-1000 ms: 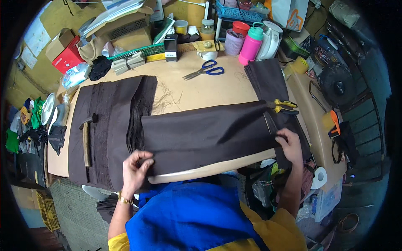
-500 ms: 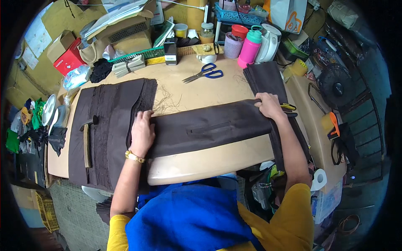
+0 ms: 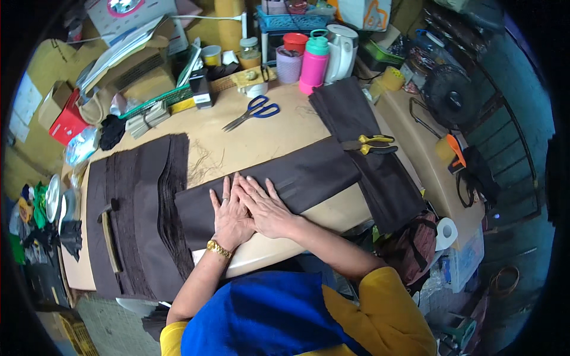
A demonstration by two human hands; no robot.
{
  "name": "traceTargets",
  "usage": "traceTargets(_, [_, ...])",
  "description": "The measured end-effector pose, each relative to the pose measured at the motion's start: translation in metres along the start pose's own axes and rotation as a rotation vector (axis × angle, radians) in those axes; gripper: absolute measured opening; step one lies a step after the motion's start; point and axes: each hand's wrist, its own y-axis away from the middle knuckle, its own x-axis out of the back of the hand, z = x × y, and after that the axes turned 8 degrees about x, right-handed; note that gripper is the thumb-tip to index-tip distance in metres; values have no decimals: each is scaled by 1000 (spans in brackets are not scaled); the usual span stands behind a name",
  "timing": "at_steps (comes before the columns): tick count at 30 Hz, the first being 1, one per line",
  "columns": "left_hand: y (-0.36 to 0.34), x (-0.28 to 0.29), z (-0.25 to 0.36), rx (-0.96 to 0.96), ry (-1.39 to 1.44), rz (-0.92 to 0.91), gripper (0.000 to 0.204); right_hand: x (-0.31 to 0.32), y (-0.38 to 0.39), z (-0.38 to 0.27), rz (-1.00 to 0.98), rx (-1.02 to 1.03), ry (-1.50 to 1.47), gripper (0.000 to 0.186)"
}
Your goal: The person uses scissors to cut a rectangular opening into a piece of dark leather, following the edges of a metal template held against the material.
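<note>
A long dark brown fabric strip (image 3: 323, 169) lies across the middle of the table, with a slit-like mark near its centre. My left hand (image 3: 230, 218) rests flat on it, fingers spread. Beside it and touching it, my right hand (image 3: 266, 209) also presses flat on the strip, fingers stretched out. To the left is a thick stack of dark fabric pieces (image 3: 145, 202) with frayed edges, and a hammer (image 3: 108, 237) lies on it. At the right, a pile of folded dark fabric (image 3: 386, 190) carries yellow-handled pliers (image 3: 371, 144), close to the strip's right end.
Blue-handled scissors (image 3: 252, 113) and loose threads (image 3: 205, 166) lie beyond the strip. Along the back stand a pink bottle (image 3: 314, 64), a white kettle (image 3: 341, 53), boxes and baskets. A black fan (image 3: 451, 96) and a toilet roll (image 3: 446, 233) are at the right.
Both hands have come together on the strip: the right let go of its far right end and moved left, the left shifted right off the stack's edge. The view has turned somewhat.
</note>
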Motion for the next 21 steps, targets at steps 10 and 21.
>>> traceTargets(10, [-12,22,6,15,178,49,65,40,48,94,-41,-472,202,69])
traceTargets(21, [-149,43,7,-221,225,-627,72,42,48,93,-15,-427,184,68])
